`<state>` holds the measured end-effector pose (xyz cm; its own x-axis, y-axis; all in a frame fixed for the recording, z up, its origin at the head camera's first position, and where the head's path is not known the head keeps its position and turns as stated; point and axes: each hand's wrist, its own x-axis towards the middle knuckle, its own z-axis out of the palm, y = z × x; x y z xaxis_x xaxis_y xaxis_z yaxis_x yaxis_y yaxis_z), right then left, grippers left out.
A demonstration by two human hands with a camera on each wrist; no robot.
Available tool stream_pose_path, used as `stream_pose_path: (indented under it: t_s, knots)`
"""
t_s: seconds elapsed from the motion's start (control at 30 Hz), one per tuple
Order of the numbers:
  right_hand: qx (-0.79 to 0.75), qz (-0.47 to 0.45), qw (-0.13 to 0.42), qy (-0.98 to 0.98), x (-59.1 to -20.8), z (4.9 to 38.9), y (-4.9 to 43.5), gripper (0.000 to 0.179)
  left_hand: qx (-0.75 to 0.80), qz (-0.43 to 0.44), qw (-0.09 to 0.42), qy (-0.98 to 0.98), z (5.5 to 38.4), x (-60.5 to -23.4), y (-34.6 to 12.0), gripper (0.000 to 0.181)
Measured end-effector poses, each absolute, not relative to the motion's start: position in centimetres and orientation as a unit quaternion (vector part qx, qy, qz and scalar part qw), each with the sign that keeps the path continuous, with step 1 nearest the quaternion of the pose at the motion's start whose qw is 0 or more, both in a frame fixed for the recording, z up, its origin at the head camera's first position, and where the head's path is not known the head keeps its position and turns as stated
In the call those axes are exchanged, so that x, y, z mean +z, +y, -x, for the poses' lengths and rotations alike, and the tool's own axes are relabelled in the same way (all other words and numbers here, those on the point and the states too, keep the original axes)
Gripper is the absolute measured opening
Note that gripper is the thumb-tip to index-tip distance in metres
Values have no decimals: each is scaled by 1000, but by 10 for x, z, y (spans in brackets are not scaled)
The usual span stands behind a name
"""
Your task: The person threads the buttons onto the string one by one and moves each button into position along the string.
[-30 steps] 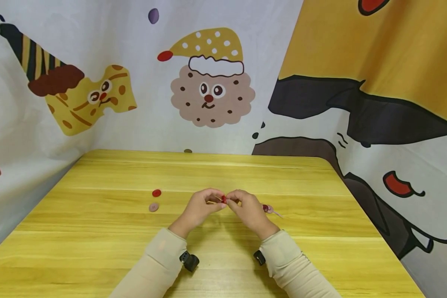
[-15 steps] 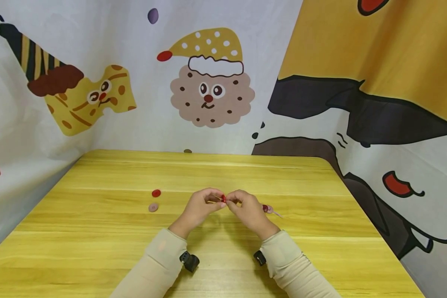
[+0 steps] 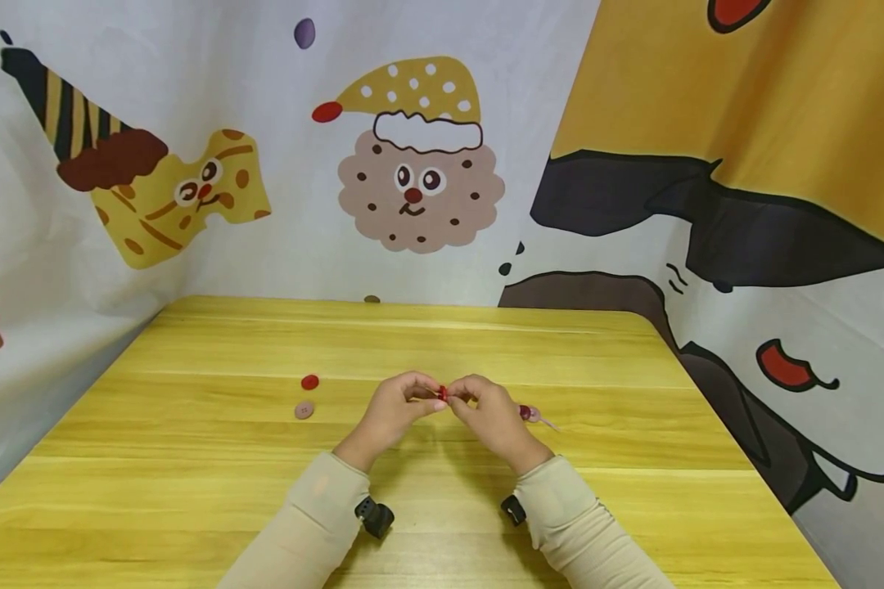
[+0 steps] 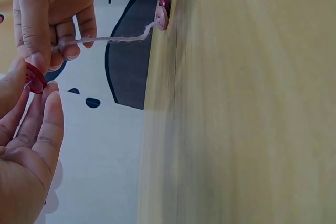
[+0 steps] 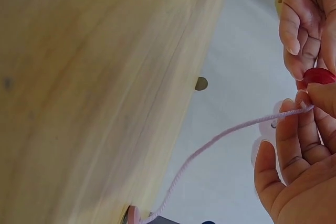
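Note:
Over the middle of the table, my left hand (image 3: 398,405) pinches a red button (image 4: 35,78) between thumb and fingertips. My right hand (image 3: 492,415) meets it fingertip to fingertip, pinching a pale pink string (image 5: 210,142) right at the button. In the left wrist view, the string runs from the right fingers to a pink button (image 4: 161,18) on the table, with a dark red button (image 4: 164,2) close behind it. How far the string passes through the held button is hidden by the fingers.
A loose red button (image 3: 309,382) and a loose pink button (image 3: 304,410) lie left of the hands on the wooden table (image 3: 191,491). Behind the table hangs a cartoon-printed cloth (image 3: 280,254).
The red button has turned slightly between the fingertips. Both hands stay in nearly the same place, and the buttons on the table have not moved.

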<state>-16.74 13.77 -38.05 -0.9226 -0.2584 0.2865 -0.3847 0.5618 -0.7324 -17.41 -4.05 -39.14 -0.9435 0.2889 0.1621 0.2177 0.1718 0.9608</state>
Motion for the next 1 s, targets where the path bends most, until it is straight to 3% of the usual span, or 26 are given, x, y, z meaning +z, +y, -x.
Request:
stream_pose_path:
  t_s: [1.0]
  knots:
    - [442,-167,73,-878,-380,167,136,8,625,-134,2,769,173,-387,-35,6]
